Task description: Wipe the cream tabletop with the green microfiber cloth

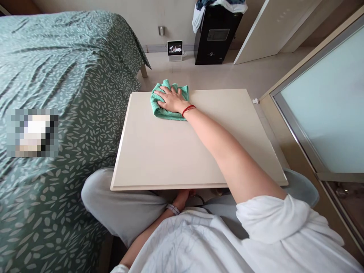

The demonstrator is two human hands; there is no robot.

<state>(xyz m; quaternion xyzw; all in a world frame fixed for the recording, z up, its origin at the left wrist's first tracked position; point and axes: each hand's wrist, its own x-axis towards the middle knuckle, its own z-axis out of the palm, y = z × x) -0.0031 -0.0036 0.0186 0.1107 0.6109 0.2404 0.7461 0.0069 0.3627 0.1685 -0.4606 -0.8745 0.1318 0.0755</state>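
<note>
My right hand (170, 100) lies on a bunched green cloth (158, 110), fingers spread, pressing it against the tabletop. The cloth sits at the far left part of a cream rectangular table (176, 151), its back edge reaching the table's far rim. A red cord bracelet circles my right wrist, and that arm stretches diagonally across the board. Below the near edge, between my legs, my left hand (183, 196) is mostly covered by the table. Its fingers are hidden, so I cannot see whether it holds anything.
A bed with a green leaf-patterned sheet (93, 76) stands close on the left, with a blurred patch over something on it. Beyond the table are a small screen (175, 49) on the floor and a black cabinet (213, 38) with clothes on top. A frosted glass panel (327, 98) borders the right.
</note>
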